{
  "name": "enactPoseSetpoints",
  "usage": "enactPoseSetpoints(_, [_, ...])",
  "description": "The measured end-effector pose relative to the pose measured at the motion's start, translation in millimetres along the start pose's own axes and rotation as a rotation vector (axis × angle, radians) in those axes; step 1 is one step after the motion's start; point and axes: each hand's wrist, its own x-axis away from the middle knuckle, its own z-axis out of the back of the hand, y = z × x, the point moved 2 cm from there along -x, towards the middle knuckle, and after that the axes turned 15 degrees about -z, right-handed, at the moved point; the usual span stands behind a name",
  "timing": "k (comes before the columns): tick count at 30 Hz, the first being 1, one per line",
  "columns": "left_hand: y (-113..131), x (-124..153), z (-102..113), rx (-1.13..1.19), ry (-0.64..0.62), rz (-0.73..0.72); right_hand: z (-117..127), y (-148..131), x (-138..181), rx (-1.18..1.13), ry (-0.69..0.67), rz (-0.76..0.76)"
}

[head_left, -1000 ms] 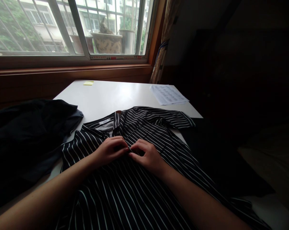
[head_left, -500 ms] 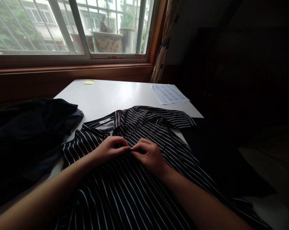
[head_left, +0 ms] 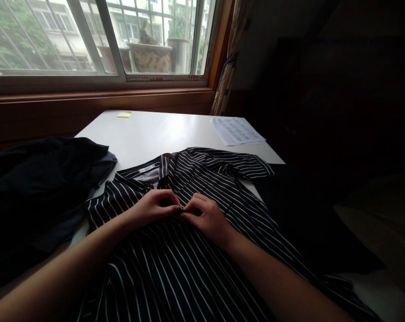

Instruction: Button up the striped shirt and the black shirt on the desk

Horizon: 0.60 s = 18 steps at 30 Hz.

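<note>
A black shirt with white stripes [head_left: 189,259] lies spread over the table, its collar pointing away from me and one short sleeve stretched out to the right. Below the collar, my left hand [head_left: 160,203] pinches the shirt's front between thumb and fingers. My right hand [head_left: 205,217] grips the same spot from the right, thumb against forefinger. The fingertips of both hands almost meet there. Whether a button sits between them is too small and dark to make out. Inside the open collar a white label [head_left: 146,169] shows.
On the left, dark clothes [head_left: 44,179] lie heaped on the white table [head_left: 148,129]. Printed sheets [head_left: 237,131] rest at the far right corner, and a yellow sticky note [head_left: 124,114] at the far left. Behind stands a barred window [head_left: 121,40] with a patterned curtain [head_left: 227,76].
Almost nothing differs. Both hands stay at the same spot on the shirt's front, with only a slight shift of the right fingertips.
</note>
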Motion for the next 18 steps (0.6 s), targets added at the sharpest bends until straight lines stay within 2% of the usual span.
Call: enactPoseSetpoints(18, [-1.7, 1.4, 1.8, 0.015, 0.020, -0.011, 2.5, 2.6, -0.4, 0.002, -0.002, -0.002])
